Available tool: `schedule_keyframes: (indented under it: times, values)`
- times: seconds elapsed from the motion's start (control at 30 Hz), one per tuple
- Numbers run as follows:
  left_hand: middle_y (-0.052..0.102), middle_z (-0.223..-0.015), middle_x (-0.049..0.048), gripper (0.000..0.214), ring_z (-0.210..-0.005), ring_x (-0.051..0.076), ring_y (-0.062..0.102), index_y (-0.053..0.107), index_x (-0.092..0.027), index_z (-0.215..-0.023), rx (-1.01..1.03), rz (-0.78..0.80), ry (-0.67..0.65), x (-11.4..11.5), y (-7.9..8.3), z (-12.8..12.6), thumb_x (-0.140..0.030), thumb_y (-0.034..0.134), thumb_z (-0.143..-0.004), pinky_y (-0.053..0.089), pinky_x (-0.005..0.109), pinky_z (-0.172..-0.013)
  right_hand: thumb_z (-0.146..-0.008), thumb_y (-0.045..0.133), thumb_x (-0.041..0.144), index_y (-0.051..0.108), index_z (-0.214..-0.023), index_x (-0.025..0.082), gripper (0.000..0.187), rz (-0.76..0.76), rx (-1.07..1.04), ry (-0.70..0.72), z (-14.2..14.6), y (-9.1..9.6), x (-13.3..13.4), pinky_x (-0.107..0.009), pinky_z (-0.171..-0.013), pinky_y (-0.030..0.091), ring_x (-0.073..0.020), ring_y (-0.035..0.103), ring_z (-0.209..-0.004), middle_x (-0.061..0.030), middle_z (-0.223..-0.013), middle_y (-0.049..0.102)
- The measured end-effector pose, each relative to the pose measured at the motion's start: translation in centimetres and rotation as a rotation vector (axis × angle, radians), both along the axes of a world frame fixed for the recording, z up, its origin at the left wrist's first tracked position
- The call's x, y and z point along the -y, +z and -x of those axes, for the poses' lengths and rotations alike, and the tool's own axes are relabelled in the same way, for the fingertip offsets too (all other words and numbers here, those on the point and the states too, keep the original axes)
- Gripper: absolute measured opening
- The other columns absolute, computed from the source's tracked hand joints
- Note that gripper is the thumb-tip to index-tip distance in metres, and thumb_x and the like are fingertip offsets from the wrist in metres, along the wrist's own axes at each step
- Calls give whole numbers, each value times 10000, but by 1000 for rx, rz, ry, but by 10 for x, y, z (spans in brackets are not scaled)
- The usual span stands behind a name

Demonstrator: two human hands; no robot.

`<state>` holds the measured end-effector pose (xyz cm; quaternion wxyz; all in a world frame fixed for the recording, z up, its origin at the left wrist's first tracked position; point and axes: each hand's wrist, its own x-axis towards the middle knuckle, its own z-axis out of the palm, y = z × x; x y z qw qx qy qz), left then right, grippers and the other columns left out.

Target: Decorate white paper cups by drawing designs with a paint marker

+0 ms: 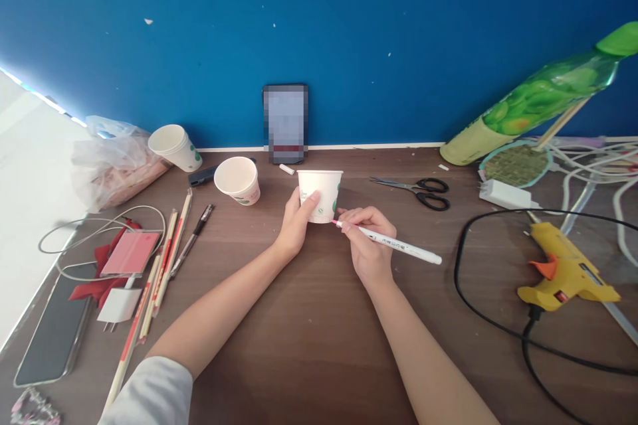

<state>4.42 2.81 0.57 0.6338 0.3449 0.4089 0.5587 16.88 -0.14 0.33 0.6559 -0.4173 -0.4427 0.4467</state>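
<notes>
My left hand (295, 222) is wrapped around the lower left side of a white paper cup (321, 189), which stands upright with green marks on its side. In my right hand (371, 239) is a white marker pen (409, 250), its pinkish tip touching the cup near the bottom right edge. Behind the cup lies a small white pen cap (286, 169). Another paper cup (236, 182) stands tilted-looking to the left, and stacked paper cups (175, 147) sit farther back.
Scissors (416, 191) lie to the right, near a yellow glue gun (565, 269) with a looping black cord. A green bottle (538, 99) leans by the wall. A phone (286, 123) is propped at the back. Wrapped chopsticks (164, 259) and a pen (193, 239) lie left.
</notes>
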Motion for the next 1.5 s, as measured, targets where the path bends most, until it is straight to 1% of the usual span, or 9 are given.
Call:
schedule_keyframes:
  times: [0.13, 0.33, 0.47, 0.6, 0.83, 1.17, 1.37, 1.5]
  values:
    - [686, -845, 48, 460, -819, 213, 663, 598, -152, -960, 17, -12, -30, 0, 1, 0, -552, 677, -747, 493, 329, -797, -686, 718, 216, 566, -629, 228, 163, 2, -67, -26, -2, -3, -1, -439, -935, 500, -135, 579, -615, 55, -568, 584]
    - [692, -810, 41, 458, -776, 206, 674, 591, -145, -954, 23, -6, -33, -1, -2, 0, -535, 696, -738, 497, 325, -779, -702, 720, 190, 592, -649, 227, 143, -27, -82, 18, -1, -3, -1, -421, -896, 507, -136, 582, -623, 46, -598, 609]
    - [696, -817, 41, 453, -765, 200, 674, 599, -145, -945, 21, -13, -25, -1, -3, 0, -536, 697, -738, 497, 319, -773, -701, 717, 181, 595, -646, 226, 142, -35, -69, 22, 0, -3, -1, -420, -887, 512, -142, 592, -634, 40, -609, 614]
    - [698, -802, 44, 442, -760, 209, 678, 603, -146, -945, 25, -23, -34, -1, -1, -1, -531, 689, -746, 501, 317, -749, -699, 721, 205, 583, -642, 229, 151, -23, -49, 12, -1, -4, -1, -424, -869, 524, -156, 613, -649, 36, -604, 607]
    - [702, -798, 45, 440, -731, 207, 679, 609, -144, -939, 44, -16, -37, -1, 1, -1, -529, 690, -742, 501, 322, -747, -693, 739, 250, 581, -654, 227, 164, 34, -3, -52, -2, -9, 0, -426, -872, 516, -178, 646, -724, 26, -646, 612]
    - [707, -828, 56, 447, -807, 225, 680, 625, -142, -953, 73, 2, -22, -2, -2, -1, -528, 685, -736, 505, 322, -763, -678, 737, 243, 582, -637, 227, 161, 82, -2, -64, -2, -8, -2, -419, -860, 510, -176, 639, -721, 29, -635, 603]
    - [703, -815, 55, 446, -805, 232, 680, 626, -139, -944, 97, -3, -14, -2, -3, -1, -533, 675, -741, 511, 333, -763, -672, 728, 239, 569, -626, 224, 166, 109, 9, -54, -2, -8, -1, -421, -840, 511, -183, 641, -720, 28, -630, 599]
    - [698, -859, 61, 457, -860, 238, 673, 611, -147, -961, 106, 7, -10, -2, -3, -1, -535, 684, -732, 510, 341, -794, -654, 738, 227, 580, -624, 226, 161, 93, -49, -98, -1, -5, -1, -400, -833, 504, -169, 632, -706, 35, -622, 609]
